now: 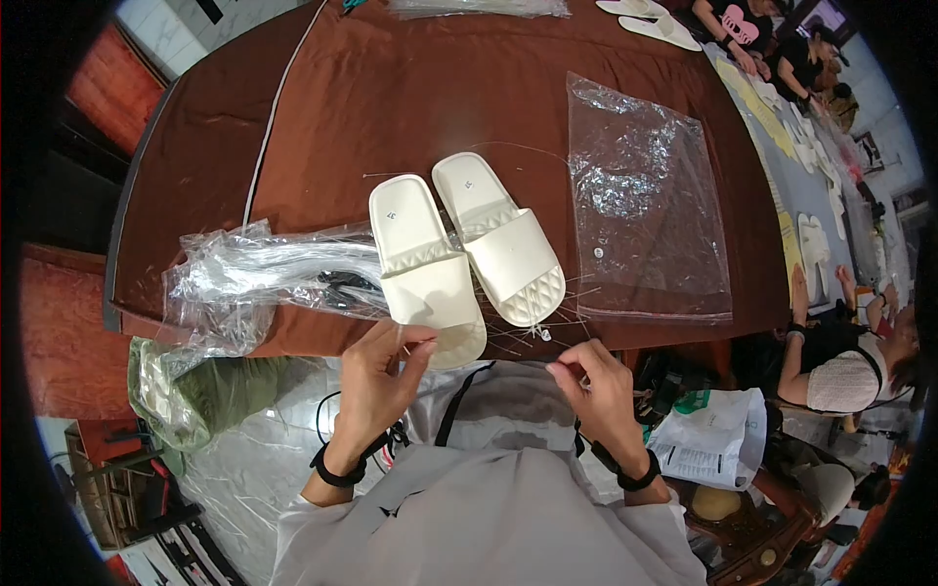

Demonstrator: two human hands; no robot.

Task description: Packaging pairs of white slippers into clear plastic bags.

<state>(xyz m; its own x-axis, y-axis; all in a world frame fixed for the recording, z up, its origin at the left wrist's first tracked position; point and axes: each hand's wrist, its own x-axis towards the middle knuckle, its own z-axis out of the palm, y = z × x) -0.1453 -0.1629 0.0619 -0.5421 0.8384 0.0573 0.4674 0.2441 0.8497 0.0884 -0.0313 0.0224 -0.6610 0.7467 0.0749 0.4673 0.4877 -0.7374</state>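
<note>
Two cream slide slippers lie side by side on the brown table [391, 88], toes at its near edge: the left slipper [422, 256] and the right slipper [500, 236]. My left hand [379, 376] is at the left slipper's toe, fingertips pinched together on something thin that I cannot make out. My right hand [598, 383] is just below the right slipper's toe, fingers pinched near a small white tag [540, 334] and thin clear plastic strands [562, 317]. Both wrists wear black bands.
A flat clear plastic bag [645, 195] lies right of the slippers. A bundle of crumpled clear bags [254, 273] sits at the left. A green sack [195, 386] hangs below the table edge. Other people [840, 361] work at the right and far end, beside more slippers [650, 18].
</note>
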